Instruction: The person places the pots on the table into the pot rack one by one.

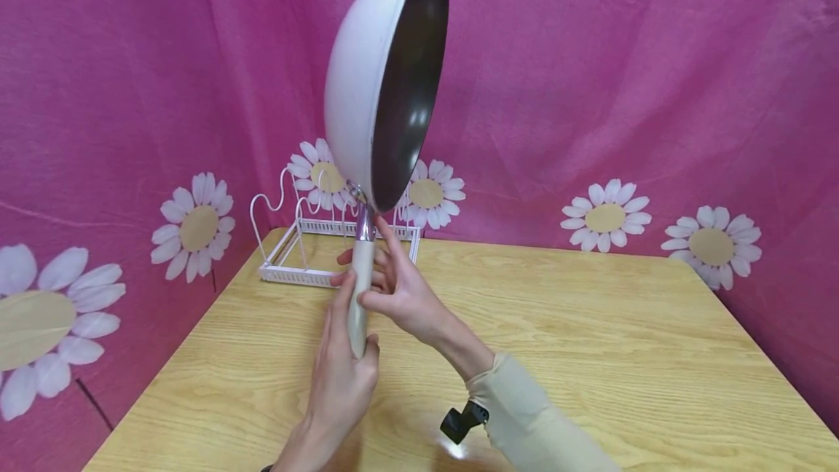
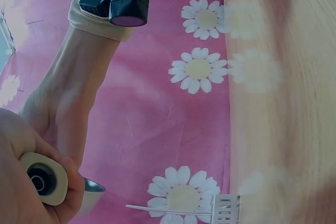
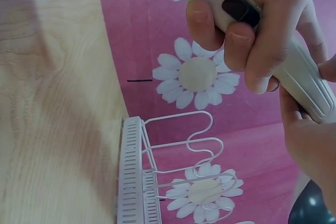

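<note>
A white wok (image 1: pixel 360 79) with a dark inside stands upright above the table, its bowl up and its opening facing right. Its pale handle (image 1: pixel 363 275) points down. Low on that handle, my left hand (image 1: pixel 342 377) grips the end, which faces the camera in the left wrist view. Higher up, near the metal neck, my right hand (image 1: pixel 409 297) holds the handle between thumb and fingers, its index finger reaching toward the bowl. In the right wrist view, curled left fingers (image 3: pixel 241 40) wrap the handle end, while part of the right hand (image 3: pixel 312 150) shows at the edge.
Behind the hands, a white wire rack (image 1: pixel 298 277) stands at the table's far left corner. The wooden table (image 1: pixel 557 341) extends to the right. A pink curtain with daisies (image 1: pixel 524 93) hangs around the back and sides. A small black camera (image 1: pixel 464 421) sits on the right wrist.
</note>
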